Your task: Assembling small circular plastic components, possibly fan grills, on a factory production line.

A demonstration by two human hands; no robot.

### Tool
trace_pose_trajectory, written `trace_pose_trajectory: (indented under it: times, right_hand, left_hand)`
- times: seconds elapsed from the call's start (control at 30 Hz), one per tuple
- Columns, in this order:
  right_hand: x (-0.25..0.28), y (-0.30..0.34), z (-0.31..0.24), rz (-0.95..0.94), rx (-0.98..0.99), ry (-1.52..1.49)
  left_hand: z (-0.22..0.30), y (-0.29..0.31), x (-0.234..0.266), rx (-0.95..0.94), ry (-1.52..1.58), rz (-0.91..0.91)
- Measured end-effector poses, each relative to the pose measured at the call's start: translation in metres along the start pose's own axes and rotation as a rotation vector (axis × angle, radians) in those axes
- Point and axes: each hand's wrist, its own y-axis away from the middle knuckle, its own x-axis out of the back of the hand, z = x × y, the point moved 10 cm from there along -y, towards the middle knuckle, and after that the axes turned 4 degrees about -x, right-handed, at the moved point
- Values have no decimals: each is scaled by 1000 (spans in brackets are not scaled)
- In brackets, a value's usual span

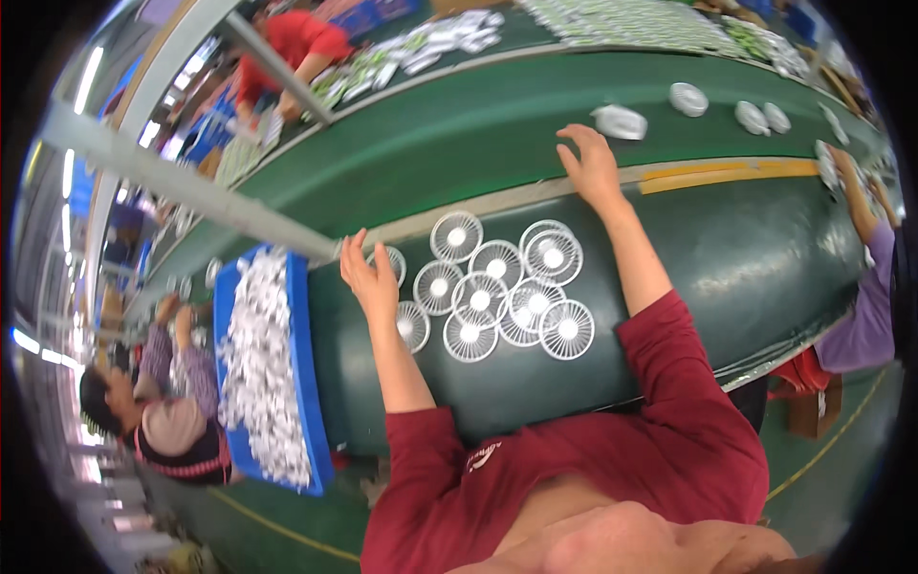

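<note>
Several round white fan grilles (480, 298) lie loosely overlapping on the dark green work table (732, 253) in front of me. My left hand (371, 277) hovers at their left side, fingers apart, beside a grille (390, 266) that it partly hides. Stretched out over the far table edge, my right hand (593, 167) is open with nothing in it. Just beyond its fingers, a white wrapped part (621, 122) sits on the green conveyor belt (516, 124).
A blue bin (311, 402) full of small white parts stands left. More white parts (688, 99) ride the belt at right. A grey metal post (191, 177) slants across the upper left. Co-workers sit left, right and across the belt; one in a purple sleeve (856, 316) reaches in.
</note>
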Motion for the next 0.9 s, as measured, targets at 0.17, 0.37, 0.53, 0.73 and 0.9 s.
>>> trace_pose_trajectory:
  times: [0.17, 0.37, 0.53, 0.73, 0.9]
  right_hand:
    - [-69, 35, -53, -469, 27, -281]
    - [-96, 78, -91, -559, 224, -207]
    - [-115, 103, -112, -648, 278, -17]
    - [-113, 96, -107, -603, 200, -47]
    - [-111, 83, -94, -515, -47, -377]
  left_hand:
    - [-87, 30, -5, 248, -226, -167]
    - [-33, 44, -10, 67, -148, -56]
    - [-4, 39, -22, 88, 241, -36]
    - [49, 39, -38, -33, 353, -53]
    - [95, 52, -53, -237, 377, -245]
